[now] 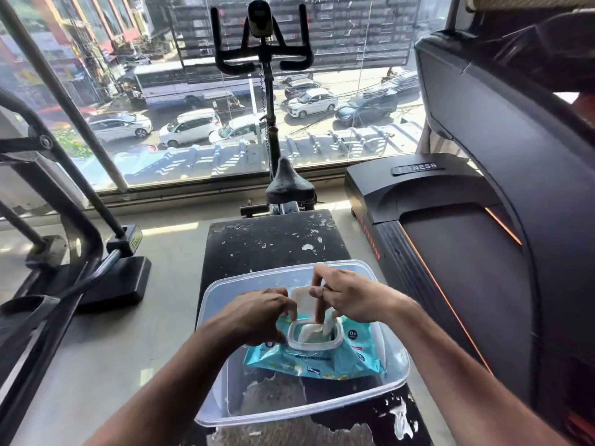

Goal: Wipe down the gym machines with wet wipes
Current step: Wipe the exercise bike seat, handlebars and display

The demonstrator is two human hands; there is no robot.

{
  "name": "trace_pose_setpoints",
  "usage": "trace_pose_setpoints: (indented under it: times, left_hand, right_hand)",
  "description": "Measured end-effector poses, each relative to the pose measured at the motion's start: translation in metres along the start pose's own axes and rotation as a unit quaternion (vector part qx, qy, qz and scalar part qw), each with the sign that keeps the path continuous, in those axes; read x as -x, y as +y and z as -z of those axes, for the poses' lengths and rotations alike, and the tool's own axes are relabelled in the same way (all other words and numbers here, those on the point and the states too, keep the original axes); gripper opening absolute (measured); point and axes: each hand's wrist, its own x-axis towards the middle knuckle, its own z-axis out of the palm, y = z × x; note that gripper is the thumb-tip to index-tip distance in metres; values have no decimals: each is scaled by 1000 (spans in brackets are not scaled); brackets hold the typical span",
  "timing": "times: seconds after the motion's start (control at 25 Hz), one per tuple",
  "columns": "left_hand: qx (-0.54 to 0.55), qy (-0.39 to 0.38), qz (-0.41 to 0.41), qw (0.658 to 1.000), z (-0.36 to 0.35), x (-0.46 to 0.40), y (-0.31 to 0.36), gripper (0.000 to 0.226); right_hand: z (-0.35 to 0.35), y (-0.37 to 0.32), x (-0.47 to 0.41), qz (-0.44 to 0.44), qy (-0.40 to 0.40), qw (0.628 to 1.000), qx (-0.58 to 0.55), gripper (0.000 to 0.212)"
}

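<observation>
The wet wipes pack lies inside a clear plastic tub that sits on a worn black bench, the tabletop here. Its white flip lid stands open. The left hand presses down on the pack beside the opening, fingers curled onto the wrapper. The right hand pinches a wipe at the opening.

Risk, as judged: a firm pull may draw several wipes at once, or lift the light pack and tub if the left hand eases. The tub's near rim lies close to the bench's near end, so a tug towards the body could tip it off.

Room: a treadmill stands just right of the bench, another machine frame to the left, an exercise bike directly ahead. Floor gaps on both sides are narrow.
</observation>
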Motion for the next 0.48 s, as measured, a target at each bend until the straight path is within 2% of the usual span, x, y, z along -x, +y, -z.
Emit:
trace_pose_setpoints:
  times: [0.12, 0.24, 0.28, 0.36, 0.4, 0.48]
  left_hand:
    - [25, 15, 6, 1000, 7, 3, 8, 47]
    - [34, 9, 34, 999, 9, 4, 23, 64]
    - [16, 7, 35, 999, 7, 3, 27, 62]
    - [-21, 35, 33, 999, 4, 1, 32, 37]
    - [-16, 67, 34, 997, 5, 1, 31, 24]
    - [58, 131, 10, 990, 6, 4, 27, 16]
  right_hand:
    - [3, 3, 6, 34, 35, 999, 17, 18]
    - [-1, 3, 12, 44, -2, 998, 54, 26]
    - [-5, 3, 13, 39, -19, 998, 55, 30]
    - [-13, 5, 13, 31, -34, 997, 67, 33]
    - [-15, 5, 12, 38, -26, 995, 87, 33]
    - [-18, 5, 10, 53, -12, 991, 120, 34]
